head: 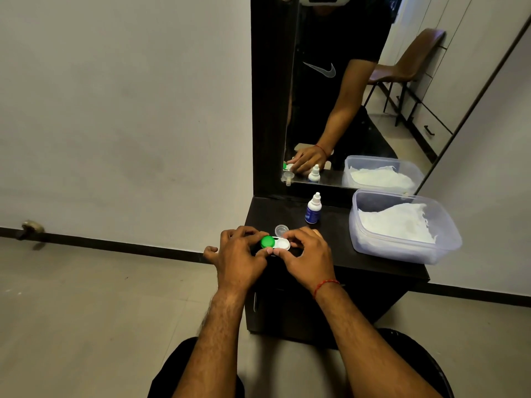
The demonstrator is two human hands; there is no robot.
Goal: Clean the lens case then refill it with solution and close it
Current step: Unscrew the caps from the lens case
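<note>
Nearest, two bare forearms reach forward from dark-clothed knees over a pale tiled floor (86, 297). Both hands meet at the near edge of a dark cabinet top (359, 254), and everything else is placed from the lens case (275, 244) held there. The left hand (238, 254) pinches the case's green-capped end between thumb and fingertips; the right hand (307, 254), a red thread at its wrist, grips the white-capped end the same way. Just behind the case lies a small clear cap (281, 229). Farther back and slightly right stands a white dropper bottle (313, 209) with a blue label, its print too small to read. Well to the right sits a clear plastic tub (402, 228) holding crumpled white tissue. Beyond all this a dark-framed mirror (344, 96) rises, reflecting a black shirt with a pale swoosh logo and a brown chair. Grey walls with dark skirting close the room.
</note>
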